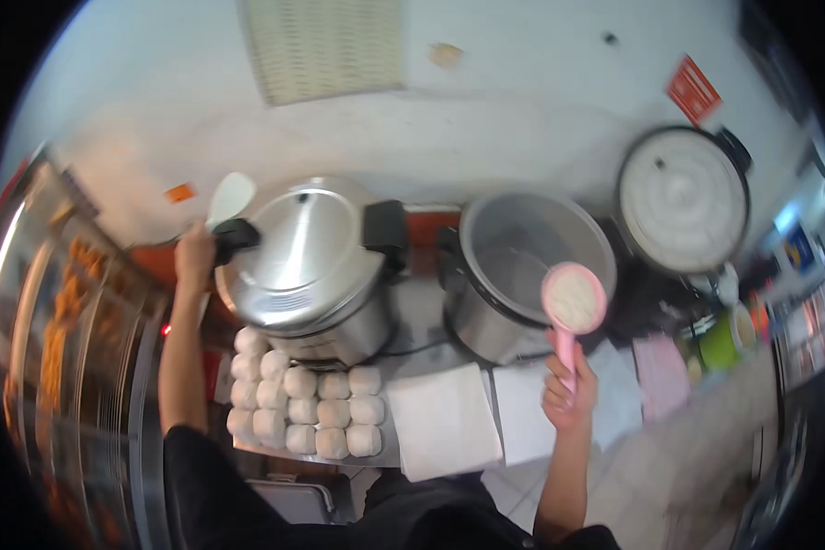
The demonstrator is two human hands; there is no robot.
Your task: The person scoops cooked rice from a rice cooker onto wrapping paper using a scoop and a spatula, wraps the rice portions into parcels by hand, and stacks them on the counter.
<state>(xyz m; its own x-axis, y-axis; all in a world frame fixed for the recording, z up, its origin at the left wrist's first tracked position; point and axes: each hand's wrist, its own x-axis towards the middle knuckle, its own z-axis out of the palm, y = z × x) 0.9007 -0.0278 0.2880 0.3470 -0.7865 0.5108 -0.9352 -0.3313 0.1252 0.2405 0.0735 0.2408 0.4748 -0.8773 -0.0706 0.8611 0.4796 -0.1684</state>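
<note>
My left hand point(194, 258) is closed around the handle of a white rice paddle point(232, 196), its blade pointing up. It is right beside the black lid handle point(236, 237) of a steel rice cooker point(316, 254), whose lid is on; whether it touches that handle I cannot tell. A pink long-handled scoop point(566, 354) is in my right hand point(569, 399). White food, apparently cooked rice point(575, 298), fills its bowl, held above the front right rim of an uncovered cooker pot point(481, 227). The inside of this pot looks grey, and its floor is partly hidden by the scoop.
Several pale, rounded paper-wrapped portions point(333, 414) stand in rows at front left. White paper sheets point(447, 419) overhang the counter's front edge. A round lid point(684, 199) leans upright at right, above a green container point(722, 337). Fried food sits inside a glass display case point(55, 344) at far left.
</note>
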